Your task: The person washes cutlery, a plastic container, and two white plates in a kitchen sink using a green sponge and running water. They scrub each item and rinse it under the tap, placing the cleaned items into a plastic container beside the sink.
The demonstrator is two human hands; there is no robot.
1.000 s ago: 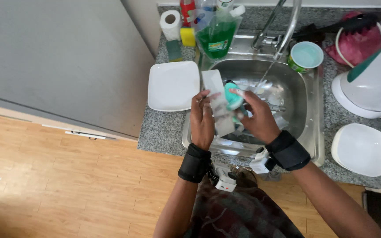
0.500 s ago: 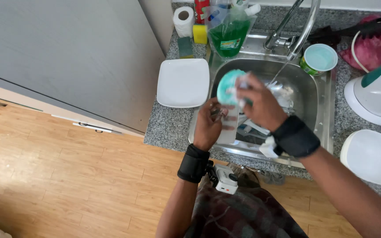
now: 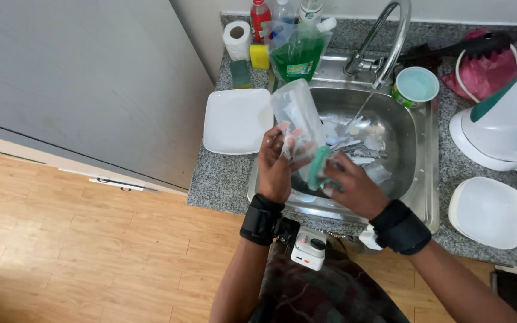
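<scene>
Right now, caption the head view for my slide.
Left hand holds a clear glass over the sink; right hand scrubs with a sponge.

Hands: I count two, my left hand (image 3: 277,160) and my right hand (image 3: 354,185).
Wristbands: two black ones, one per wrist.
Clear glasses: one glass (image 3: 297,116).
Teal sponges: one sponge (image 3: 318,168).
White square plates: two, a plate (image 3: 236,121) left of the sink (image 3: 417,161) and a second plate (image 3: 489,212) right.
Green soap pouches: one pouch (image 3: 299,54).
Paper rolls: one roll (image 3: 237,39).
Taps: one tap (image 3: 387,42).
</scene>
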